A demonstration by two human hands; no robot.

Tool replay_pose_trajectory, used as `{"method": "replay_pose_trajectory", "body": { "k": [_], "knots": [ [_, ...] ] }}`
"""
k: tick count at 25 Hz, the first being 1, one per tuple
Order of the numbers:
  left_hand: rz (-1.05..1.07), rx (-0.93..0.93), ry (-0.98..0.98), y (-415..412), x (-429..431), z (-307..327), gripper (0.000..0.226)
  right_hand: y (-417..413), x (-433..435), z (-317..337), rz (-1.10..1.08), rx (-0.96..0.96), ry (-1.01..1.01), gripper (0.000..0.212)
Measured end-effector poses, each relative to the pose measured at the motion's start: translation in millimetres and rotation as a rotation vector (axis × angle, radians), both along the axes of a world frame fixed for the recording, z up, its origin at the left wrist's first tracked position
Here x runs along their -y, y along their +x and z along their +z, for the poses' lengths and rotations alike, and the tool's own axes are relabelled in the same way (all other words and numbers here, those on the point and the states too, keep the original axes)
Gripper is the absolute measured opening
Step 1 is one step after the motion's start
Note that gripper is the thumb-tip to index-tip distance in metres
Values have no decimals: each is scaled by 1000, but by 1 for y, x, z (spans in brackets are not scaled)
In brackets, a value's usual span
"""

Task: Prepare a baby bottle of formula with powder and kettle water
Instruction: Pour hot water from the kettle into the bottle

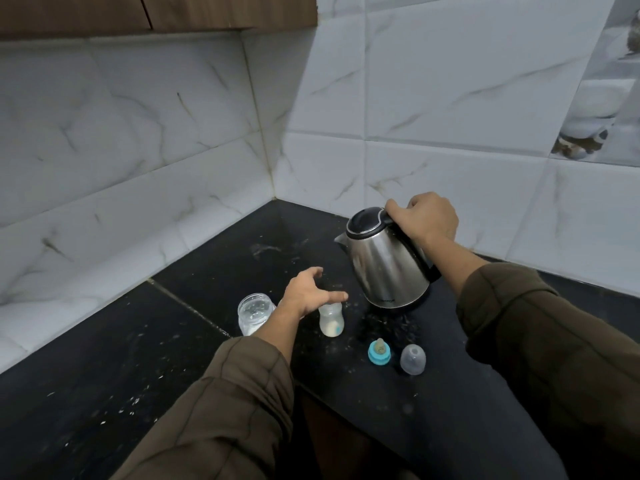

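Bottle (331, 320) stands on speckled black counter (104, 375), white-tiled corner (270, 150) behind.

1. A corner is formed by two walls (145, 140) that are covered with large white tiles with grey marble veins.
2. A black stone countertop (104, 358) is seen below, speckled with white spots and divided by a pale joint line.
3. Brown wooden cabinets (138, 12) are mounted above the left wall.
4. A decorated tile (602, 98) is placed at the far right.
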State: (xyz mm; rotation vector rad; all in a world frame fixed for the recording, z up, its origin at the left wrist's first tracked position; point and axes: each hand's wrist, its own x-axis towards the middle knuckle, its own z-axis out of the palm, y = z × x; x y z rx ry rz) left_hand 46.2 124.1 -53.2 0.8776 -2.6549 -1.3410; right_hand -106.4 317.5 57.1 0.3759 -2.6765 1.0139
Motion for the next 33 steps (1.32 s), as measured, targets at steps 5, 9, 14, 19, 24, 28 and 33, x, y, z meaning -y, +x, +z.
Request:
{"method": "replay_pose_trajectory", "body": {
  "k": [5, 9, 14, 19, 24, 28, 33],
  "knots": [
    [-30, 120, -39, 2, -4, -18, 101, 8, 15, 11, 62, -55, 83, 52],
    [-3, 174, -45, -2, -6, -39, 72, 10, 18, 11, 101, -89, 144, 52],
    [28, 121, -156, -7, -8, -35, 39, 7, 24, 11, 135, -100, 204, 46],
    [125, 72, -230, -20, 3, -15, 40, 7, 37, 20, 167, -175, 324, 47],
    [138, 53, -243, -28, 9, -6, 41, 11, 48, 31, 199, -259, 442, 47],
    [133, 55, -273, -28, 9, -1, 45, 17, 55, 36, 238, -349, 528, 46],
    [101, 74, -314, -30, 9, 2, 46, 20, 60, 43, 270, -409, 597, 46]
  ]
}}
